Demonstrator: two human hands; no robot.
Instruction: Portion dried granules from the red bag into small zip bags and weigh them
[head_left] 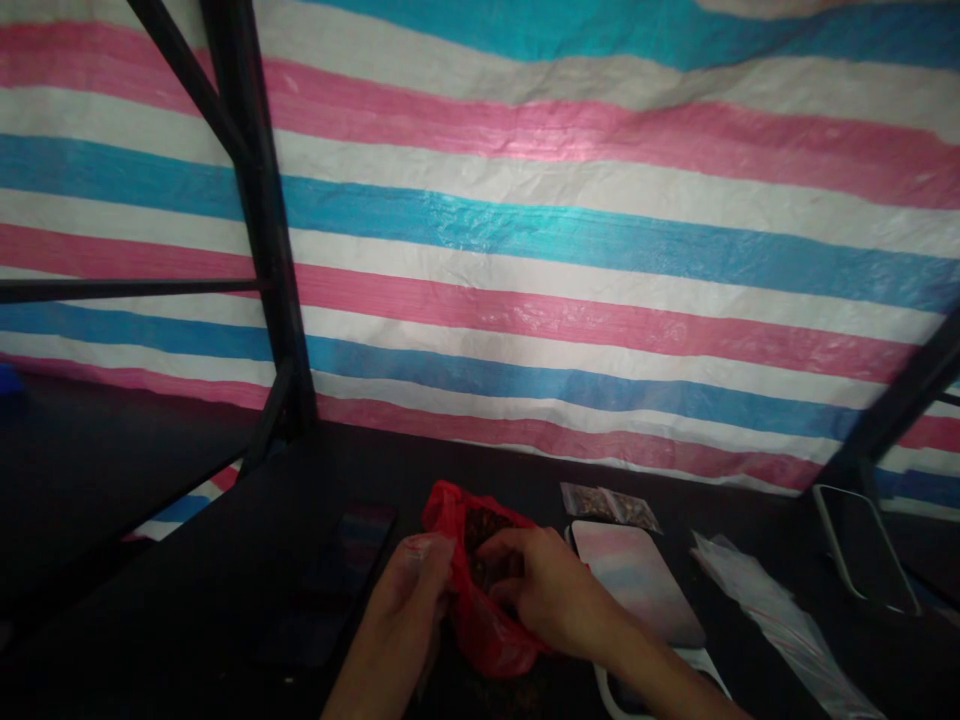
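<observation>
Left hand (405, 590) grips red plastic bag (487, 645), right hand (547, 585) inside.

No text can be read (the red plastic bag (472, 640) and small packets (609, 507) are too dim).

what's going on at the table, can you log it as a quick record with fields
left hand: left hand grips the red plastic bag
right hand: right hand at the bag's mouth, touching dark contents
nearby: small clear packets, glossy slab, clear plastic sleeves
surface: dark table
behind: striped tarp, black metal frame
</observation>
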